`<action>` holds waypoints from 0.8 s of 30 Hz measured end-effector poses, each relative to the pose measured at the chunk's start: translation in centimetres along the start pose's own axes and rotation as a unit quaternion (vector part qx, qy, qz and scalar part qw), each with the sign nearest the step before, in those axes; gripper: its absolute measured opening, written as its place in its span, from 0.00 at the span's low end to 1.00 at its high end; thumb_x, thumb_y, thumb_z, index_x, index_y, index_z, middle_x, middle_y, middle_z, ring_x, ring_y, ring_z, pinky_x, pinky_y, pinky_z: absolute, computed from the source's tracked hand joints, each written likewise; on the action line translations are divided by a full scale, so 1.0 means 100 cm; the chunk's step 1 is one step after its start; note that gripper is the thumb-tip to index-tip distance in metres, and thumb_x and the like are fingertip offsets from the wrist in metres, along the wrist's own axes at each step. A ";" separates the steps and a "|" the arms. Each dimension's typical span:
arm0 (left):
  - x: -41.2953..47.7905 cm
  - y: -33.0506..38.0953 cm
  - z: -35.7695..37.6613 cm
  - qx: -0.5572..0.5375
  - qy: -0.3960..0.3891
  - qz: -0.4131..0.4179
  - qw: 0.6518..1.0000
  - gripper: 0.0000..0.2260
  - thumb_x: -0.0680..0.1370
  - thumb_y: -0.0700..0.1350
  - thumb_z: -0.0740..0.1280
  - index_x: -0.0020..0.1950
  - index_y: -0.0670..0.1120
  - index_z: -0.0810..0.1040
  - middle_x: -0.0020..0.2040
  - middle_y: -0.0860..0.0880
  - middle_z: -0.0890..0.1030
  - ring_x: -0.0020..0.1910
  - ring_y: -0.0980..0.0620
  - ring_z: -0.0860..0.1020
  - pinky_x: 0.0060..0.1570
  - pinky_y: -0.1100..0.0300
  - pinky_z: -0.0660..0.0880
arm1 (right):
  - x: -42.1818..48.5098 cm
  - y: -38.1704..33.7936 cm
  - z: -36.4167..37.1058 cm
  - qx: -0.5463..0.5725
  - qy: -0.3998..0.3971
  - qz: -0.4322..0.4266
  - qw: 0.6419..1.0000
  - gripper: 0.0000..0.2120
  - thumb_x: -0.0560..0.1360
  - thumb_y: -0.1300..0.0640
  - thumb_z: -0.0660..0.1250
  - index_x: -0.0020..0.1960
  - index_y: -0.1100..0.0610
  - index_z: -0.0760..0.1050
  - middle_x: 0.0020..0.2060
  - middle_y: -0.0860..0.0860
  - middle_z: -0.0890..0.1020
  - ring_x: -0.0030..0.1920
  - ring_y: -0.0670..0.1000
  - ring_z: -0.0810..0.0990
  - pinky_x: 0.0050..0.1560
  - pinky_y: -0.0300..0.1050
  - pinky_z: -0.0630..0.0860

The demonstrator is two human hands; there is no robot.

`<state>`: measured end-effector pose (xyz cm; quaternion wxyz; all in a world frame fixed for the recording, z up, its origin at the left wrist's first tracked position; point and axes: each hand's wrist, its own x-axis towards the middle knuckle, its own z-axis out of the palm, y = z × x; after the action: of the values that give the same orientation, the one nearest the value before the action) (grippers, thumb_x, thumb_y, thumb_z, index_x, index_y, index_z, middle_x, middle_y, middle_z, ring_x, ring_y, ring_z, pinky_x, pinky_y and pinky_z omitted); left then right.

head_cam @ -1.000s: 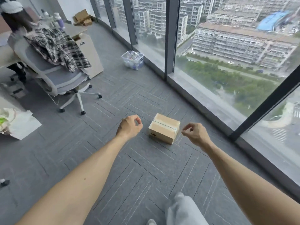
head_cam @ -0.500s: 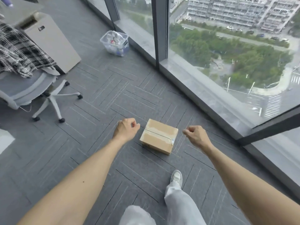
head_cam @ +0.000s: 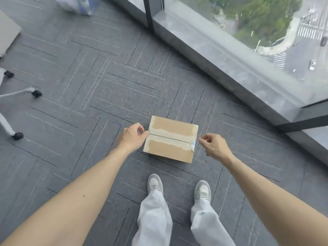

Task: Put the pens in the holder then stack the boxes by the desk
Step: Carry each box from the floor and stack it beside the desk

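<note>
A brown cardboard box (head_cam: pixel 171 139), sealed with clear tape along its middle seam, lies on the grey carpet in front of my feet. My left hand (head_cam: pixel 132 138) is at the box's left edge with curled fingers, the thumb tip right against the cardboard; I cannot tell if it touches. My right hand (head_cam: pixel 213 147) hovers just off the box's right edge, a small gap between them, its fingers curled too. Neither hand holds anything. No pens or holder are in view.
A stone window ledge (head_cam: pixel 230 55) and floor-to-ceiling glass run along the right. An office chair's white legs and black casters (head_cam: pixel 17 135) stand at the left. A clear plastic bin (head_cam: pixel 79 4) sits at the top, a cabinet corner (head_cam: pixel 7 32) at the top left.
I have stepped closer and tilted my view down over the box. Both hands have come in to the box's two side edges.
</note>
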<state>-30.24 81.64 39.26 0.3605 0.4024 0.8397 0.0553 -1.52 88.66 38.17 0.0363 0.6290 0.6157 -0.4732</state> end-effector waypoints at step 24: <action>0.241 -0.108 0.235 -0.041 -0.065 -0.089 0.993 0.43 0.73 0.57 0.73 0.77 0.43 0.51 0.72 0.37 0.68 0.70 0.37 0.69 0.66 0.50 0.66 | 0.229 0.173 0.190 0.109 -0.032 0.197 0.974 0.38 0.69 0.36 0.69 0.69 0.56 0.62 0.61 0.54 0.76 0.58 0.57 0.77 0.58 0.59 0.77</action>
<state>-31.91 87.01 4.38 0.4337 0.3139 0.8441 0.0307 -2.71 89.53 3.75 0.0795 0.7223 0.4231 -0.5413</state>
